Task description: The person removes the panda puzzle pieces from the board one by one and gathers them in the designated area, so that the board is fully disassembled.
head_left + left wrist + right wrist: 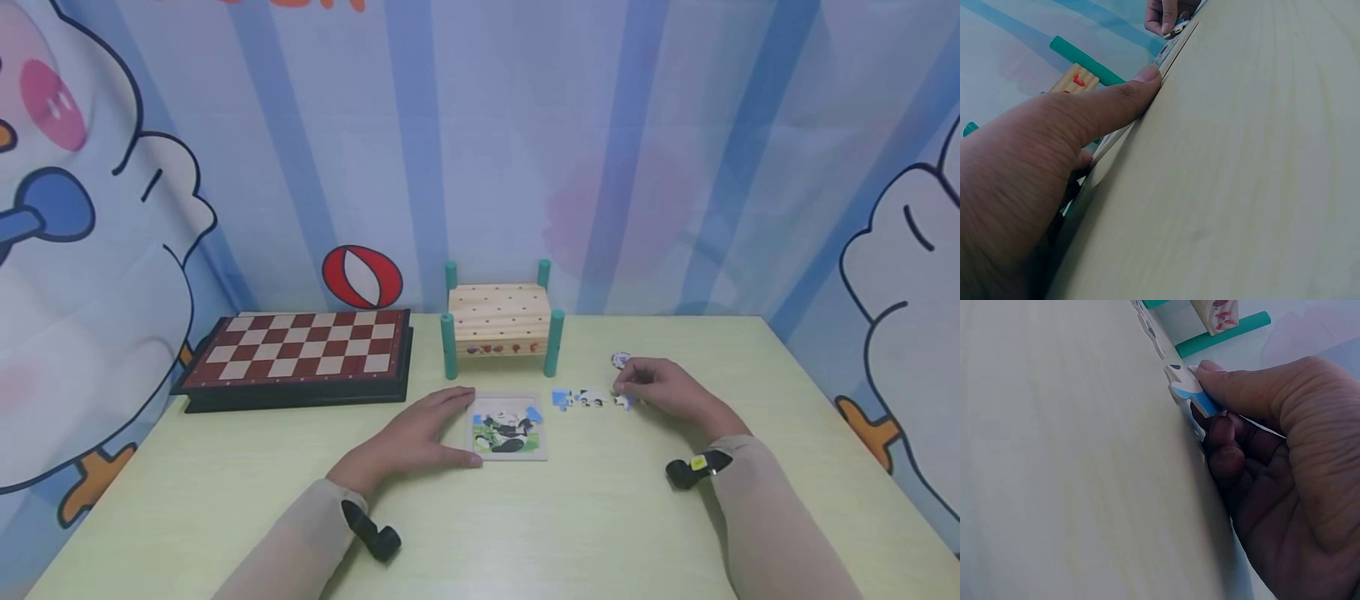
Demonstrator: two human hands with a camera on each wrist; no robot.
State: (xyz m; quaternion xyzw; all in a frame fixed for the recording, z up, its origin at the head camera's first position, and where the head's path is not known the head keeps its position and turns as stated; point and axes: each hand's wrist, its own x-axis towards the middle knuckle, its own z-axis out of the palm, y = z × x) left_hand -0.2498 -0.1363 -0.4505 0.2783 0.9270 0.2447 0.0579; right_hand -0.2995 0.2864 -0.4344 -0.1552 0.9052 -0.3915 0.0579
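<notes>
A shallow square puzzle tray [543,427] lies on the table, partly filled with a panda picture [504,435]. My left hand [416,437] rests at its left side, index finger by the upper corner and thumb along the lower one. In the left wrist view that thumb [1119,100] lies extended against the tray's edge. To the right of the tray, my right hand [667,390] pinches a white and blue puzzle piece [1196,395] between thumb and fingers, low over the table. Loose puzzle pieces [592,399] lie in a row between tray and right hand.
Behind the tray stands a small wooden rack [498,312] with green posts. A folded red and white checkered board [300,350] sits at the back left. Just beyond my right fingers lies a small dark-patterned white piece [621,360]. A printed curtain [510,125] hangs behind the table.
</notes>
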